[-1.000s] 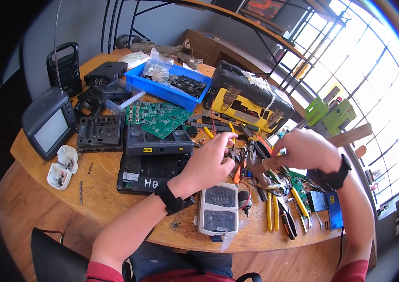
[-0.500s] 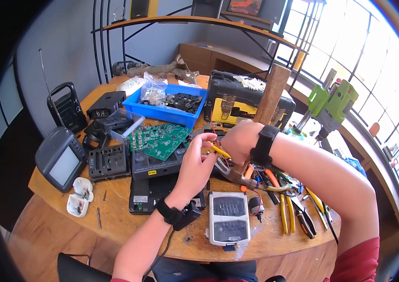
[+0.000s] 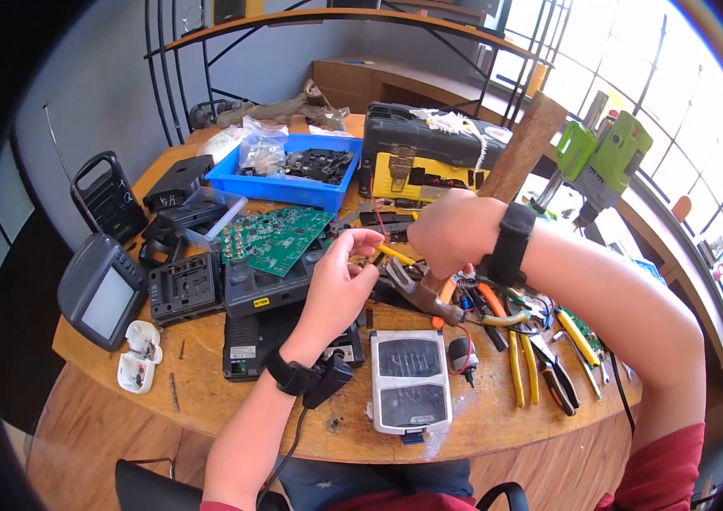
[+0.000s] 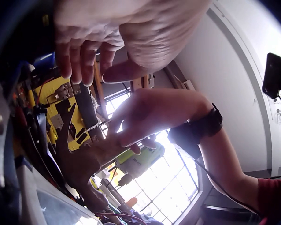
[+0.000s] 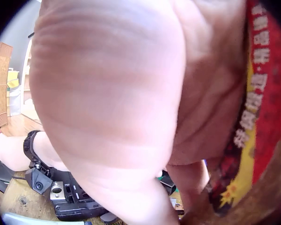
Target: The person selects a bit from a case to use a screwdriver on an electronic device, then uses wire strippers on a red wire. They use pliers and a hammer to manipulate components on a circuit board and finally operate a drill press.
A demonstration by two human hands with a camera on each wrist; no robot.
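Note:
In the head view, my right hand grips a hammer by its wooden handle, close to the metal head. The handle slants up to the right, with the claw on the left side. My left hand is just left of the claw, its fingers loosely bent and holding nothing. In the left wrist view, that hand hangs above the hammer head, apart from it. My right hand fills much of the right wrist view, beside the handle's red label.
Below the hammer lie yellow-handled pliers, cutters and other tools. A two-window case stands near the front edge. Green circuit boards, a blue tray, a black-yellow toolbox and a green drill surround the work.
The right hand has come left with the hammer, close to the left hand. The handle has swung from pointing right to slanting upward. The left hand has drawn slightly down and left.

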